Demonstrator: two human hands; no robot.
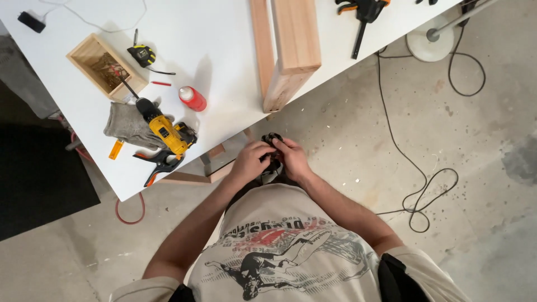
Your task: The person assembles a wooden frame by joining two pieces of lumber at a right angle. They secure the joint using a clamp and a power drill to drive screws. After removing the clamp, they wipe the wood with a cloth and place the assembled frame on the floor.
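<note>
Left hand (pixel 250 161) and right hand (pixel 292 158) both grasp a small black object (pixel 272 138) at centre, off the white bench (pixel 224 33). Red bottle (pixel 193 99) at ten o'clock, beside the yellow drill (pixel 163 130).

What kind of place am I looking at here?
Likely a home workshop or garage: a bare concrete floor, a white worktable with a yellow cordless drill, lumber and a clamp.
</note>
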